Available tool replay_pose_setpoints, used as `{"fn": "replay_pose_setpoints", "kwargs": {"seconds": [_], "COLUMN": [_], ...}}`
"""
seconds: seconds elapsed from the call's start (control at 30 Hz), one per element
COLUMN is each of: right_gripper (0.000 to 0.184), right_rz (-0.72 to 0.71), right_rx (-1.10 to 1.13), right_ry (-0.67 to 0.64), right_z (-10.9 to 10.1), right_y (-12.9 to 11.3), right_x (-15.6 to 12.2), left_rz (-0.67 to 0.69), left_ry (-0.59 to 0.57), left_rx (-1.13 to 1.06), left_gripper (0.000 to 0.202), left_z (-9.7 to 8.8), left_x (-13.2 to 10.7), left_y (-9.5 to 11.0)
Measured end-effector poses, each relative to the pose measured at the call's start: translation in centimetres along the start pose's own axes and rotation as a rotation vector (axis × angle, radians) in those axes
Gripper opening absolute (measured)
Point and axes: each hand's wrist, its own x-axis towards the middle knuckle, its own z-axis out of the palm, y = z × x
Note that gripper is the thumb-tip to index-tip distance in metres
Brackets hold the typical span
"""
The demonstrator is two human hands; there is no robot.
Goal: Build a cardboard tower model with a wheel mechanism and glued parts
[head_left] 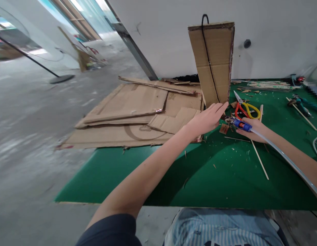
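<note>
A brown cardboard panel (217, 61) stands upright on the green table, with a black cord running down its face and looping over its top. My left hand (211, 118) is at the panel's foot, its fingers stretched out and close together; its thumb is not clearly visible. My right hand (254, 130) is closed around a blue tool (241, 125) with an orange-red part and a clear tube (284, 157) trailing to the lower right. The tool's tip points at the panel's base, where details are too small to make out. Scissors (247, 107) with red and yellow handles lie just behind the right hand.
Flat cardboard sheets (127, 102) are stacked left on the green table (117, 177). A thin wooden stick (259, 159) and scraps lie near my right hand. Teal-handled pliers (300, 104) are at right. Thin strips (271, 84) lie along the white wall (271, 20).
</note>
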Motion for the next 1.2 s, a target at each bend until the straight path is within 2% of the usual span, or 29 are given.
{"fn": "replay_pose_setpoints", "kwargs": {"seconds": [0.37, 0.5, 0.6, 0.73, 0.83, 0.97, 1.07, 1.2], "right_gripper": [0.032, 0.038, 0.042, 0.035, 0.033, 0.036, 0.036, 0.034], "right_rz": [-0.032, -0.001, 0.022, -0.002, -0.017, 0.009, -0.02, -0.11], "right_rx": [0.033, 0.133, 0.245, 0.29, 0.206, 0.128, 0.134, 0.146], "right_ry": [-0.059, -0.034, 0.014, -0.002, -0.029, -0.079, -0.112, -0.276], "right_z": [-1.0, -0.9, -0.8, -1.8, -2.6, -3.0, -3.3, -4.6], "right_y": [-0.7, 0.0, 1.0, 2.1, 2.5, 2.6, 2.9, 3.2], "right_x": [-0.1, -0.1, -0.1, -0.1, -0.1, -0.1, 0.0, 0.0], "left_rz": [-0.078, -0.192, -0.222, -0.269, -0.298, -0.19, -0.063, -0.016], "left_ry": [0.007, -0.009, -0.004, -0.075, -0.162, -0.206, -0.239, -0.307], "left_rx": [-0.098, -0.212, -0.297, -0.321, -0.254, -0.074, -0.049, -0.012], "left_gripper": [0.073, 0.068, 0.068, 0.068, 0.073, 0.079, 0.063, 0.057], "left_z": [-0.1, 0.4, 1.4, 2.3, 1.8, -0.1, -1.5, -1.7], "left_x": [0.1, 0.0, -0.1, -0.3, -0.5, -0.6, -0.6, -0.3], "left_y": [-0.4, -1.6, -2.9, -4.0, -3.9, -3.1, -1.8, -0.2]}}
